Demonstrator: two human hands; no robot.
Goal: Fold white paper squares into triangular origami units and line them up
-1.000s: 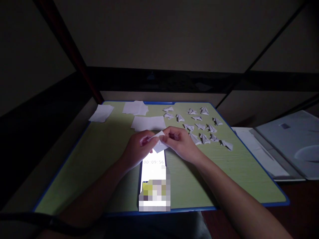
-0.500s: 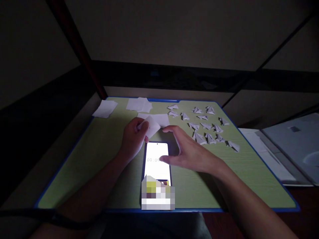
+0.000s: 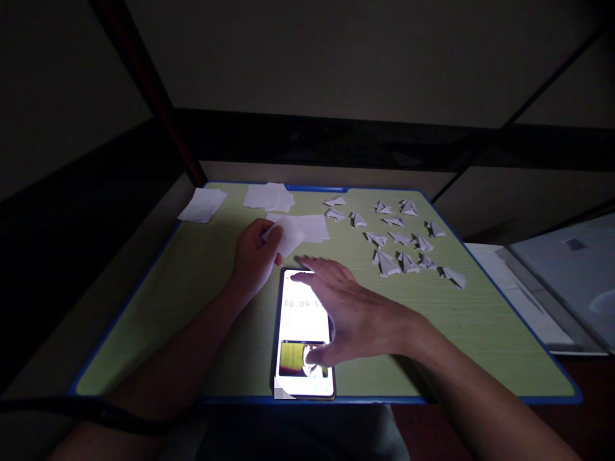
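My left hand pinches a small white sheet of paper between thumb and fingers, above the table. A smartphone lies below it with its screen lit, showing a running time display and a small picture. Over the phone's right side hovers my right hand, fingers and thumb spread, with nothing in it. Its thumb covers part of the small picture; whether it touches the screen I cannot tell. Just behind the held sheet lie more loose white sheets.
Several folded paper planes are spread over the right back of the green table, which has a blue edge. Two stacks of white paper, one at the far left and one at the back, lie there. A grey case-like object stands beyond the right edge.
My right hand has moved down and nearer, from beside the held sheet to over the phone. My left hand, still gripping the paper, has shifted slightly left.
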